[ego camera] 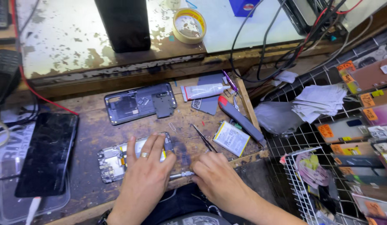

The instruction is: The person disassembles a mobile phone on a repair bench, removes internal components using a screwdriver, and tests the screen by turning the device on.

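- A black phone [46, 152] lies face up well to the left of the left hand's fingers, apart from them.
- The left hand [144, 179] lies flat, fingers spread a little and pressed down on the opened phone [114, 160]; a ring sits on one finger.
- That opened phone shows its circuit board to the left of the fingers and runs under them; the thumb lies along its right end.
- Beyond the fingertips lies a grey back frame [140, 102], clear of the hand.
- A screwdriver [181, 175] lies between the two hands, its metal shaft pointing towards the left thumb.
- The right hand [218, 177] has its fingers curled narrowly around the screwdriver's handle end; the grip itself is mostly hidden.
- Tweezers [204, 138] lie just above the right knuckles, not touching.
- A battery [231, 138] lies beyond the right fingers, with a glue tube [204, 91] farther up.
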